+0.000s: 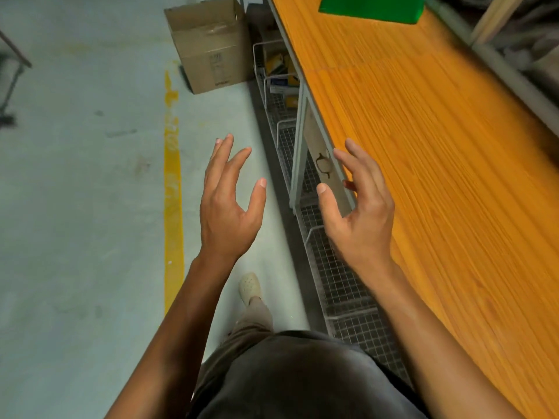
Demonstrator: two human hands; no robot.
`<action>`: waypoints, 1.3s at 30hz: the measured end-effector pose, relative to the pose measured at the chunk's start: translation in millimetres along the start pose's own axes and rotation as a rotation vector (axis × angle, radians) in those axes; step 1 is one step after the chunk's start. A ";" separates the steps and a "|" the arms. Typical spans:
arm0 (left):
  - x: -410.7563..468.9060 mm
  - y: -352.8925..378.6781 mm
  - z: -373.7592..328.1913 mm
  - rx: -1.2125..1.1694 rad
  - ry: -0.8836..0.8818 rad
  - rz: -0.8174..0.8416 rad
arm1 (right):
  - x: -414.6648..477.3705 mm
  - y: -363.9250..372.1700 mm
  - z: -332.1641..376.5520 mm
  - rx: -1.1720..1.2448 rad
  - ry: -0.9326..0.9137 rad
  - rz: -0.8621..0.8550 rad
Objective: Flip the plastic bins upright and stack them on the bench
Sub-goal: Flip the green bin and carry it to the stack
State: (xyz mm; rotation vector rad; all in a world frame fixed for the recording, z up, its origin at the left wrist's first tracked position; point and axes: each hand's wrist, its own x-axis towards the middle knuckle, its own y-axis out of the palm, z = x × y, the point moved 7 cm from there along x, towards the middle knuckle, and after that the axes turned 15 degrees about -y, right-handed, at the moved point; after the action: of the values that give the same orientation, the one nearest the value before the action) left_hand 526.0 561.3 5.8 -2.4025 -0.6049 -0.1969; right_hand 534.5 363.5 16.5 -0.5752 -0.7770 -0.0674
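1. Green bin [369, 6] sits on the bench [438, 176] at its far end. It is plain solid green and cropped by the frame top, so which way up and its long axis: can't tell.
2. My right hand [360, 219] hovers over the bench's front edge, well short of the bin, fingers spread and loosely bent, holding nothing.
3. My left hand [227, 216] is beside it over the floor, fingers spread, empty.
4. Wire baskets [341, 285] sit under the bench. A cardboard box [208, 46] is on the floor near the far end.
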 end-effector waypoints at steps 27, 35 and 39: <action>500.2 221.1 -15.9 -0.065 0.243 0.296 | 349.7 141.0 -278.9 -0.193 0.161 -0.292; 574.0 315.2 -57.4 -0.112 0.356 0.411 | 408.3 133.2 -351.3 -0.286 0.204 -0.307; 604.2 355.2 -67.9 -0.133 0.414 0.480 | 428.2 132.6 -377.5 -0.343 0.264 -0.358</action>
State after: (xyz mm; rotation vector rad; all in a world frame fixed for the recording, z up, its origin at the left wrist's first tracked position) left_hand 1227.0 500.9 34.2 -2.4497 0.1796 -0.5180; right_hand 1120.1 345.6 31.0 -0.7285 -0.6052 -0.6047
